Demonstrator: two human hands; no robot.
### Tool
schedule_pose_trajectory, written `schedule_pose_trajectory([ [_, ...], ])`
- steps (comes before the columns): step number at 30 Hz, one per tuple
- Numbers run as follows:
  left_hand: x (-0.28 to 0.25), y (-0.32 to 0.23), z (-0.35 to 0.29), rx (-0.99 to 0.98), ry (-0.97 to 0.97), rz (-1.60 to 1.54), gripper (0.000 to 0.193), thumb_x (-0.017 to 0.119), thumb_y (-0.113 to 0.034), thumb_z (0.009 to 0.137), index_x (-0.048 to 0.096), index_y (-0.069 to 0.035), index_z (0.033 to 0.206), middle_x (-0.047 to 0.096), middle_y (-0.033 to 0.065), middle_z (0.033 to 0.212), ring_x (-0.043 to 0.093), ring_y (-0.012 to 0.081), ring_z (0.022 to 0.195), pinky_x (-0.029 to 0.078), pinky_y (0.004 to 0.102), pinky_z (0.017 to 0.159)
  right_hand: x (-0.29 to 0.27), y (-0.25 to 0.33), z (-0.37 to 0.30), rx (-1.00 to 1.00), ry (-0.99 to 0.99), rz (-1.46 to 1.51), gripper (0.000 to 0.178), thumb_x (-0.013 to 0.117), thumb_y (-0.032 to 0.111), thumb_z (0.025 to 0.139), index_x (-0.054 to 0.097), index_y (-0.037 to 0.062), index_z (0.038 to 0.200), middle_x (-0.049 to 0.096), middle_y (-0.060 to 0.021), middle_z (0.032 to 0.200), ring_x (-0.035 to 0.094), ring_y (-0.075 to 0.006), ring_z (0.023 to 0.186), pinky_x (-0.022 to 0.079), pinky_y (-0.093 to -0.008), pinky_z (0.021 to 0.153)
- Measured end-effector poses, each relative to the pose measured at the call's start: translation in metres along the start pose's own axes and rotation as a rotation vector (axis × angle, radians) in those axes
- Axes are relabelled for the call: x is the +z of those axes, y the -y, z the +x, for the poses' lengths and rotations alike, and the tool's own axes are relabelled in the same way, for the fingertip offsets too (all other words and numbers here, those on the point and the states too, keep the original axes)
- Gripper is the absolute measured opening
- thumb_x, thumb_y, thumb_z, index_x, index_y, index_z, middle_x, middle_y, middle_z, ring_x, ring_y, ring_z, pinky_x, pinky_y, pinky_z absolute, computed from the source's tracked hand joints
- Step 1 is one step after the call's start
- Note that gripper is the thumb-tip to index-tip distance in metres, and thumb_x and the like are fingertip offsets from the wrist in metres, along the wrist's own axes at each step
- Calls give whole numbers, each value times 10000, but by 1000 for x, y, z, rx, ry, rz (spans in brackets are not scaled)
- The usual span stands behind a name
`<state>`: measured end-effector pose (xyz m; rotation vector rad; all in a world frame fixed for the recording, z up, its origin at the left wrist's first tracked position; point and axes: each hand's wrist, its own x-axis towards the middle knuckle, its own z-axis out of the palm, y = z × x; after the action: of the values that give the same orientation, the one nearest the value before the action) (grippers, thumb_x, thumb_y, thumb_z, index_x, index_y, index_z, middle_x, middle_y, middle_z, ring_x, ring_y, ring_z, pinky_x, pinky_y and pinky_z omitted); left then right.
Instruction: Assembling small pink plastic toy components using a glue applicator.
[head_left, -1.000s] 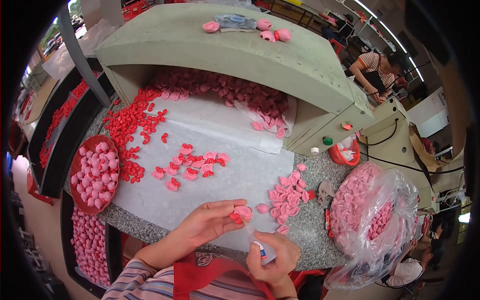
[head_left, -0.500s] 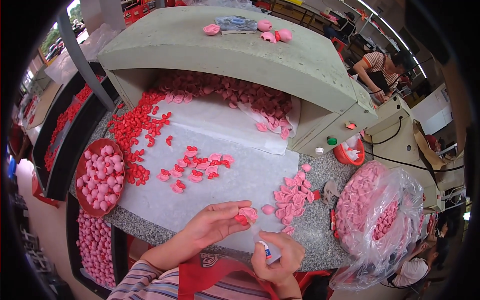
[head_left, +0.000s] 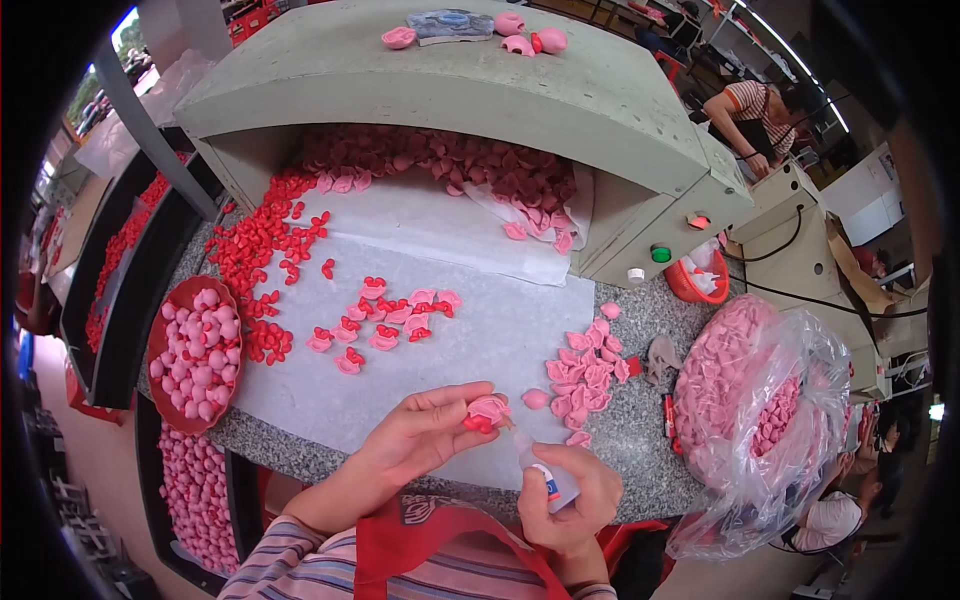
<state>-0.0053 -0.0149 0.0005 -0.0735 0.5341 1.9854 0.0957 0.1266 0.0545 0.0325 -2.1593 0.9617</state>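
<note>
Between the thumb and fingers of my left hand [head_left: 422, 428] is a pink shell-shaped piece [head_left: 489, 408] with a red bow [head_left: 479, 424] against its lower side. My right hand [head_left: 575, 500] is wrapped round a translucent squeeze bottle [head_left: 560, 487] with a partly covered label. The bottle's narrow tip points up and left, at or very near the held piece; whether it touches I cannot tell. On the white sheet [head_left: 330, 410] ahead lie several pink pieces with red bows [head_left: 384, 337]. Loose pink shell pieces [head_left: 582, 372] are heaped to the right of my hands.
A grey-green open-fronted machine [head_left: 450, 100] spans the back, pink pieces inside. Loose red bows [head_left: 265, 235] spread at left, beside a red basket [head_left: 153, 352] of pink balls. A plastic bag [head_left: 800, 400] of pink pieces sits right, near a small red bucket [head_left: 690, 288]. Another person [head_left: 750, 120] sits far right.
The bottle's tip has come up to the held piece, which has turned a little in my left fingers. My view has shifted slightly.
</note>
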Motion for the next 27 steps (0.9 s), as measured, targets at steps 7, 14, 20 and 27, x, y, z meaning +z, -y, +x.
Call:
schedule_pose_trajectory([
  [7, -3, 1, -1, 25, 17, -12, 372, 543, -116, 819, 475, -3, 1167, 469, 185, 1191, 474, 301, 1097, 381, 410, 945, -4, 10, -4, 174, 23, -41, 163, 611, 58, 636, 585, 10, 791, 608, -104, 696, 581, -231, 548, 451, -293, 524],
  [14, -7, 1, -1, 42, 20, -55, 378, 538, -113, 823, 459, -12, 1179, 463, 177, 1200, 463, 301, 1110, 379, 406, 951, -2, 7, -3, 183, 22, -34, 162, 610, 61, 639, 585, 11, 792, 607, -105, 693, 581, -230, 548, 451, -291, 527],
  [20, -6, 0, 1, 48, 27, -103, 391, 542, -106, 819, 447, -16, 1187, 460, 169, 1202, 462, 296, 1111, 379, 404, 955, -3, 4, -2, 87, 17, -80, 225, 604, -7, 605, 562, -24, 825, 598, -102, 666, 558, -210, 483, 436, -275, 452],
  [27, -10, 1, 0, 51, 26, -148, 396, 548, -102, 815, 443, -18, 1187, 456, 171, 1204, 463, 290, 1111, 380, 400, 957, 0, 4, -5, 75, -16, -44, 238, 607, -1, 602, 557, -31, 833, 601, -111, 673, 561, -213, 486, 439, -270, 459],
])
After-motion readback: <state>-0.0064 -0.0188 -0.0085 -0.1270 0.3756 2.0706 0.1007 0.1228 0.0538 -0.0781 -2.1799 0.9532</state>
